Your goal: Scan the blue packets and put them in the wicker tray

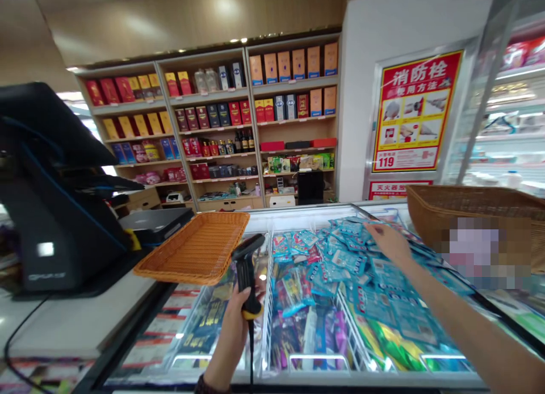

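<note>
My left hand point(237, 309) is wrapped round the handle of a black and yellow barcode scanner point(246, 275), held upright over a glass-topped freezer point(255, 377). A cable hangs from the scanner's lower end. My right hand point(386, 240) reaches to the far right part of the freezer top, its fingers bent down at a pile of blue packets point(349, 260). Whether a packet is between those fingers is too small to tell. Colourful wrapped packs point(293, 289) show through the glass in white wire baskets.
An orange wicker tray point(200, 246) lies left of the scanner, near a black checkout terminal point(63, 201). A brown wicker basket point(426, 212) stands at the right. Shelves point(213, 99) of boxes and bottles line the back wall, beside a red and white poster point(417, 113).
</note>
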Demonstrator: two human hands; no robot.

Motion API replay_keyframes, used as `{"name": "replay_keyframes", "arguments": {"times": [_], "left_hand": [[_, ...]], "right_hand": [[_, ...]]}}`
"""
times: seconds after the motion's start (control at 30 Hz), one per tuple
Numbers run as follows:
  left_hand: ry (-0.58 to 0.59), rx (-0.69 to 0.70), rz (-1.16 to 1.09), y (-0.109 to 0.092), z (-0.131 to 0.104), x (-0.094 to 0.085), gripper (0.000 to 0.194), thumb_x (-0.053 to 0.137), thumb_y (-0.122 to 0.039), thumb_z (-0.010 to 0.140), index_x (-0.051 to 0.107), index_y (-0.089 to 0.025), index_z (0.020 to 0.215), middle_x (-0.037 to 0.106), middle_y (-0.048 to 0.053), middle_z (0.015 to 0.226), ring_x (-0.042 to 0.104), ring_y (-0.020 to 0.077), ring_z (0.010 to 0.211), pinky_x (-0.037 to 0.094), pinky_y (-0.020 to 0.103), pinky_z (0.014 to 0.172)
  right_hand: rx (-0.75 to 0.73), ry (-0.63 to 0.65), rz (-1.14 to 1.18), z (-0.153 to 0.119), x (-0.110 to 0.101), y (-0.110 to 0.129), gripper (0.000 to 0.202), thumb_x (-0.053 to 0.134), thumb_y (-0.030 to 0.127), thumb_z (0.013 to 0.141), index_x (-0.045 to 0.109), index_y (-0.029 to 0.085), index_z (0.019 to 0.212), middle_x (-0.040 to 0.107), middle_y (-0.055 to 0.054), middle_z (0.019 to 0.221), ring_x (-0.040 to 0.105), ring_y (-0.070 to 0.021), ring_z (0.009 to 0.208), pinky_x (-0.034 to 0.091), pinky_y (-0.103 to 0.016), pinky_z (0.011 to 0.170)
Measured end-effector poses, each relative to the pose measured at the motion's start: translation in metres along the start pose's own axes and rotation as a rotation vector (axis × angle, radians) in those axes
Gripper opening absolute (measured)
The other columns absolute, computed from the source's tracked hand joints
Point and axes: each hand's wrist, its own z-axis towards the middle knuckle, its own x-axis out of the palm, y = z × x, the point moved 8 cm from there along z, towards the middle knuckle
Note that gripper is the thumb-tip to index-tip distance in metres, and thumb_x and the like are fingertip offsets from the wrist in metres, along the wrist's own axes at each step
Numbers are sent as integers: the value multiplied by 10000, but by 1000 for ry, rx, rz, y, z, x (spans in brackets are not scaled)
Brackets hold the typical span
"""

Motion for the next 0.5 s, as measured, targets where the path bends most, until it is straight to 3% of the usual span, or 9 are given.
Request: {"name": "replay_keyframes", "arguments": {"times": [0.1, 0.2, 0.3, 0.4, 0.5], "left_hand": [[116, -51, -27, -12, 4, 1, 374, 872, -389, 663, 754, -171, 943, 758, 73, 889, 708, 227, 793, 576, 329, 738], [120, -73, -15, -20, 7, -7, 433, 919, -454, 680, 706, -178, 936, 683, 10, 786, 592, 127, 592, 487, 250, 563], [91, -20, 58, -25, 13, -12, 551, 919, -618, 688, 650, -166, 851, 613, -26, 693, 524, 84, 521, 428, 216, 513], [101, 34, 82, -26, 22, -4, 621, 923, -674, 645, 633, -178, 880, 645, -18, 709, 550, 87, 521, 434, 217, 516], [187, -1, 43, -21, 31, 16, 634, 962, -597, 622, 631, -197, 985, 678, -14, 767, 590, 97, 544, 454, 221, 535]], "right_hand": [[97, -13, -61, 11, 23, 26, 569, 631, 566, 912, 758, 91, 1199, 815, -239, 1024, 759, -414, 1025, 556, -474, 867], [119, -59, -58, 11, 35, 46, 723, 721, 472, 861, 619, -18, 1383, 783, -328, 1090, 738, -458, 1094, 551, -487, 846], [58, -75, 31, 4, 46, 67, 662, 685, 363, 862, 575, 30, 1423, 803, -249, 1064, 752, -405, 1045, 546, -446, 826], [-102, -72, 267, -12, 56, 98, 351, 683, 501, 823, 742, 196, 986, 780, -116, 827, 740, -351, 857, 545, -427, 754], [-102, 28, 705, -36, 76, 124, 437, 749, 671, 697, 607, 265, 619, 622, -24, 597, 639, -274, 643, 567, -424, 641]]}}
